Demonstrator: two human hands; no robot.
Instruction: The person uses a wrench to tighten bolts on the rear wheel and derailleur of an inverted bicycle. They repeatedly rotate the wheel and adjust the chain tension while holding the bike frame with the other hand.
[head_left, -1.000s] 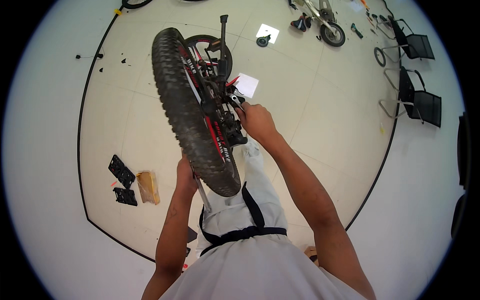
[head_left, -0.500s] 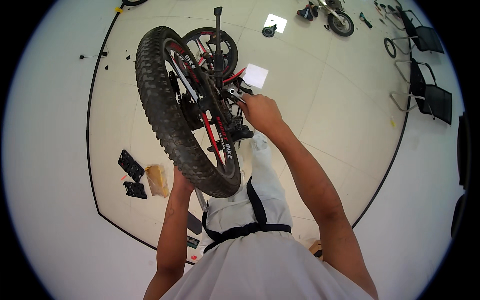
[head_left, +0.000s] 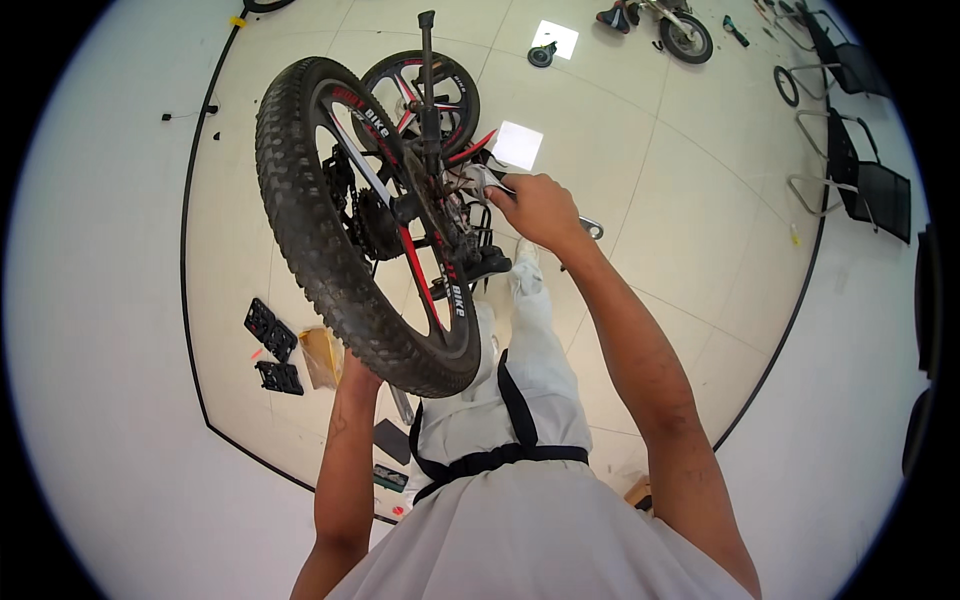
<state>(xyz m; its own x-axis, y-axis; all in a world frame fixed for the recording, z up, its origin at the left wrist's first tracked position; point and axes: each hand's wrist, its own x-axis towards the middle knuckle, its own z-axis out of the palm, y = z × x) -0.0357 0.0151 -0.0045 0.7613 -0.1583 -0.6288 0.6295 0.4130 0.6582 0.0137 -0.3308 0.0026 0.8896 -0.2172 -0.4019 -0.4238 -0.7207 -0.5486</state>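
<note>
A bicycle stands upside down or tilted before me, its knobby black tyre [head_left: 300, 235] large and close, with a red, white and black spoked rim [head_left: 424, 270]. My right hand [head_left: 537, 212] is closed on a silver wrench [head_left: 486, 180] beside the frame near the rear hub; a silver ring end [head_left: 593, 229] shows past my wrist. Its head is slightly blurred. My left hand [head_left: 362, 372] is at the lower side of the tyre, its fingers hidden behind the rubber. Chain and sprockets [head_left: 378, 225] show through the wheel, and the other wheel [head_left: 455, 105] lies farther off.
Black tool trays [head_left: 270, 330] and a yellowish package [head_left: 320, 357] lie on the tiled floor at left. Black chairs [head_left: 868, 195] line the right side. Another bike's wheel [head_left: 686, 38] and a dark round item [head_left: 541, 55] are at the back. A dark flat box [head_left: 392, 441] lies near my left arm.
My right hand has shifted slightly right, and the silver ring end now shows past my wrist. The tyre has moved a little left. My left hand stays behind it.
</note>
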